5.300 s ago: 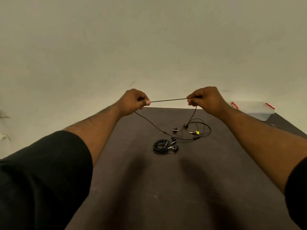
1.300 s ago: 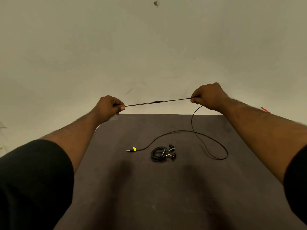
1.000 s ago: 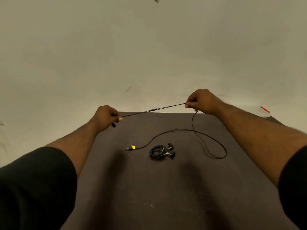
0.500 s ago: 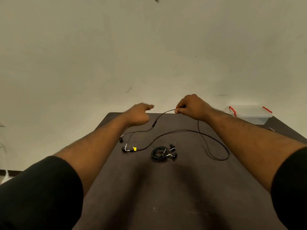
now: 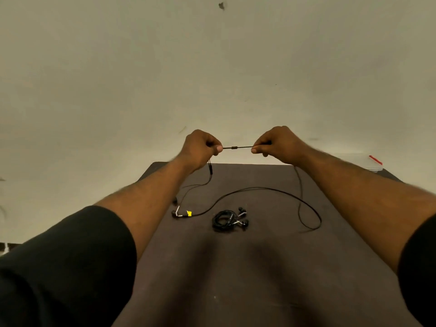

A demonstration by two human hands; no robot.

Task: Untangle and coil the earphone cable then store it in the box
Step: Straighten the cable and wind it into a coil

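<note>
Both hands pinch the cable (image 5: 236, 147), left hand (image 5: 200, 148) and right hand (image 5: 274, 144) now close together after the left let go and re-gripped nearer. The rest trails slack onto the worktop (image 5: 259, 267) below them. Likely first coiling fold; box (image 5: 375, 164) far right.

- Both arms reach forward toward twelve o'clock, bare from the elbows on, with short black sleeves at the near ends.
- The left hand (image 5: 200, 148) is held up in a fist, knuckles toward ten o'clock, thumb tip pointing to three o'clock and pressed against the curled forefinger in a pinch.
- The right hand (image 5: 276, 143) is at the same height, just at three o'clock of the left, fingers curled, thumb tip pointing to nine o'clock in a matching pinch.
- The two hands are near each other but apart.
</note>
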